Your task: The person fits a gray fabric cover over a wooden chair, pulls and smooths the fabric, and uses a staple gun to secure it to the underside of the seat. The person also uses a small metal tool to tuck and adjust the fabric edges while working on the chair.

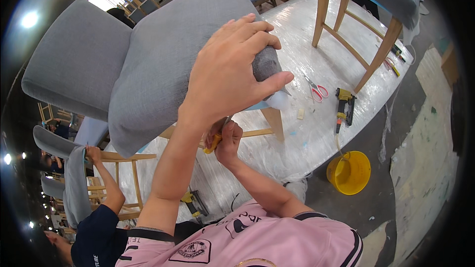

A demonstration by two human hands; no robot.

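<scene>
A chair with grey fabric on its backrest point(79, 59) and wide seat point(163, 44) stands before me on light wooden legs. My left hand point(232, 64) lies across the seat's front corner, fingers spread and thumb apart. Dark grey fabric point(267, 64) is bunched at that corner beside the thumb, with white padding point(278, 100) showing below it. Under the left wrist, my right hand point(228, 142) is closed round a yellow-handled tool point(213, 144). A short metal part shows above the fingers; its tip is hidden, so the kind is unclear.
Red-handled scissors point(316, 90) and a staple gun point(345, 109) lie on the plastic-covered table point(297, 155). Another staple gun point(194, 203) lies near my body. A yellow bucket point(349, 173) stands right. Another grey chair point(366, 20) is at upper right. A co-worker point(101, 232) handles a chair at left.
</scene>
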